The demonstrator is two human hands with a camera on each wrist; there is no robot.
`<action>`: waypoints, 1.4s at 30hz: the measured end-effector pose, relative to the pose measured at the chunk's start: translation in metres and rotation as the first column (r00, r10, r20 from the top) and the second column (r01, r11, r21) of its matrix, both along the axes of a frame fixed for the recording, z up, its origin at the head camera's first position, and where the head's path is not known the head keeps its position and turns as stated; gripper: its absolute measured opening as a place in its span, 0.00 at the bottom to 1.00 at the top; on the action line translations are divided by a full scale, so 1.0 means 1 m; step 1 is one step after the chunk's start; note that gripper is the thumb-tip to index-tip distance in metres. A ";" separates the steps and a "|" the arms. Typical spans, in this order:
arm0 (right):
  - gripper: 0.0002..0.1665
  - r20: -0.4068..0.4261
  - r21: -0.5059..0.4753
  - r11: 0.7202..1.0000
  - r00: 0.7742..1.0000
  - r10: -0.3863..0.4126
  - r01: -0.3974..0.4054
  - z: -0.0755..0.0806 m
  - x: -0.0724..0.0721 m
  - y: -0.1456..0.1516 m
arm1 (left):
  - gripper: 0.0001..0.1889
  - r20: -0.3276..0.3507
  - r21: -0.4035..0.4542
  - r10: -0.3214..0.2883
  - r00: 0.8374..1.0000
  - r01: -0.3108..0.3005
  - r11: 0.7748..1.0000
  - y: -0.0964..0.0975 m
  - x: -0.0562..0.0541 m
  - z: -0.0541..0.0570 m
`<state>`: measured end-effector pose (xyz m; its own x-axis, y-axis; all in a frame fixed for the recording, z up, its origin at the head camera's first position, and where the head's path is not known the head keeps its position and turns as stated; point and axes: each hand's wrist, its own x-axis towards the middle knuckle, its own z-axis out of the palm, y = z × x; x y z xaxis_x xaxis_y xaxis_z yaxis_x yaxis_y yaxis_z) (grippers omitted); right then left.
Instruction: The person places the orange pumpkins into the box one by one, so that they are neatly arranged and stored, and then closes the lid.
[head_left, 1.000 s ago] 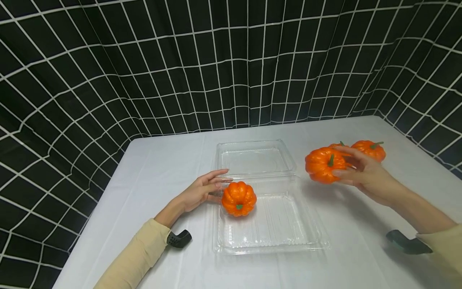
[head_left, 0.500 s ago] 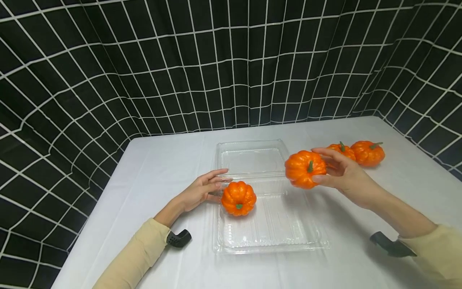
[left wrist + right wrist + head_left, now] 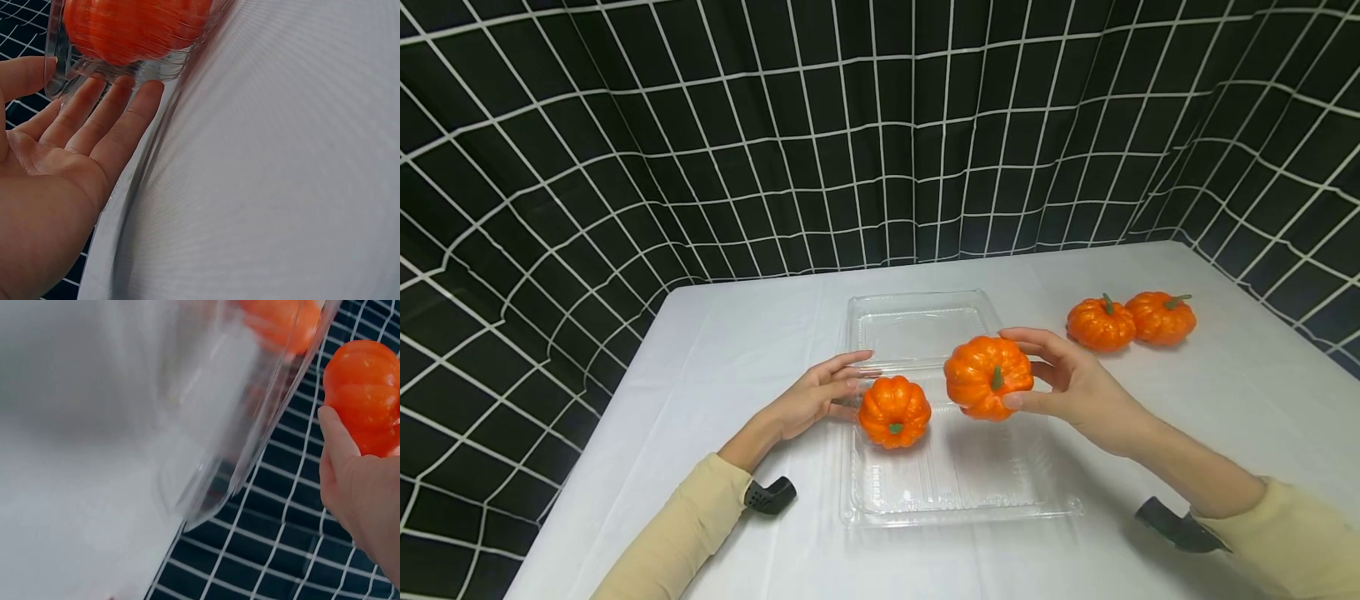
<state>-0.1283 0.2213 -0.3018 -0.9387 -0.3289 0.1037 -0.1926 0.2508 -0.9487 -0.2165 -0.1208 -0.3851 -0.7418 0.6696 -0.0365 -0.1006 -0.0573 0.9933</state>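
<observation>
In the head view, my right hand (image 3: 1082,396) holds an orange pumpkin (image 3: 988,377) with a green stem between thumb and fingers. It hangs above the base of a clear hinged plastic container (image 3: 1000,504). In the right wrist view, the thumb presses the side of the held pumpkin (image 3: 362,394). A second pumpkin (image 3: 895,412) sits in the base's left part. My left hand (image 3: 812,398) lies at the container's left side, fingers extended. The left wrist view has that hand's (image 3: 75,144) fingertips touching the clear wall beside the pumpkin (image 3: 137,28).
Two more pumpkins, one nearer the middle (image 3: 1101,323) and one farther right (image 3: 1161,317), stand side by side at the table's back right. The container's lid (image 3: 917,329) lies folded open behind its base. A white cloth covers the table (image 3: 715,350); a black gridded curtain (image 3: 850,125) surrounds it.
My right hand has carried its pumpkin leftward and slightly nearer, from beside the container to above its base. The left hand and the pumpkin in the base have stayed in place.
</observation>
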 end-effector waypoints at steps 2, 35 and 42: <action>0.39 -0.015 -0.017 1.000 1.000 0.024 -0.025 -0.001 0.001 -0.005 | 0.30 -0.001 -0.002 0.001 1.000 -0.001 1.000 0.000 0.000 0.000; 0.39 -0.056 -0.095 0.974 0.978 0.201 -0.205 -0.018 0.027 -0.066 | 0.30 -0.002 0.012 0.013 1.000 -0.013 1.000 0.001 0.001 0.001; 0.37 -0.126 -0.021 0.975 0.968 0.217 -0.221 -0.030 0.032 -0.076 | 0.29 -0.008 0.006 0.013 1.000 -0.013 1.000 0.001 0.000 0.001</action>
<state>-0.0966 0.1451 -0.3319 -0.8238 -0.5189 0.2281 -0.3540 0.1568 -0.9220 -0.2165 -0.1199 -0.3841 -0.7506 0.6603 -0.0266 -0.0920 -0.0646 0.9937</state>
